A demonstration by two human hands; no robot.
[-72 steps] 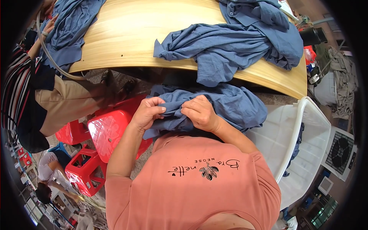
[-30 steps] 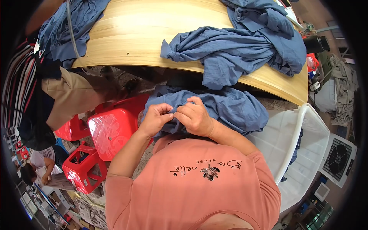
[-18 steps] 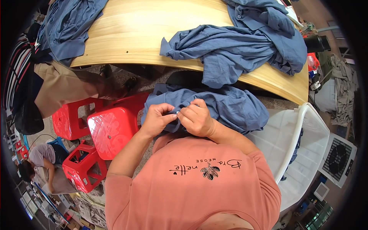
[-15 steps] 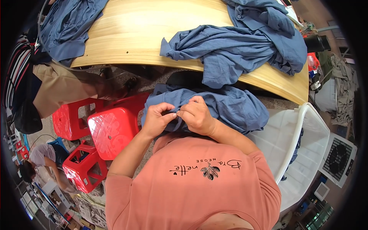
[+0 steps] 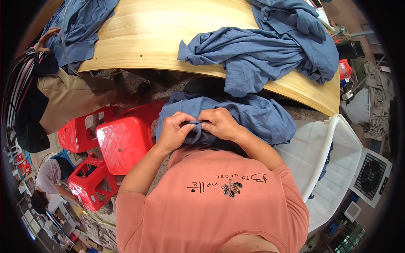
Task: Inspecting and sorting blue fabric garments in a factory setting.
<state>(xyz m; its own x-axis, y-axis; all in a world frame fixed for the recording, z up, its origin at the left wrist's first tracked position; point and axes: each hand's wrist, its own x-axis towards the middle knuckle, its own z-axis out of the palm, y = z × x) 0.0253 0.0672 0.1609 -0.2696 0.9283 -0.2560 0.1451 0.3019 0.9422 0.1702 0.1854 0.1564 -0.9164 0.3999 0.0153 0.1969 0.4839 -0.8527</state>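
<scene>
The hands have drawn closer; left hand (image 5: pixel 176 131) and right hand (image 5: pixel 219 123) pinch the blue garment's (image 5: pixel 257 116) edge between them.

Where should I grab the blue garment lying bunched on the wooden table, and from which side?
Probably the loose end of the blue garment on the table that hangs over the near edge of the wooden table. It droops free toward you, so come from the near side, from below the edge. Both hands, left hand and right hand, are now pinching the blue garment in the lap.
</scene>
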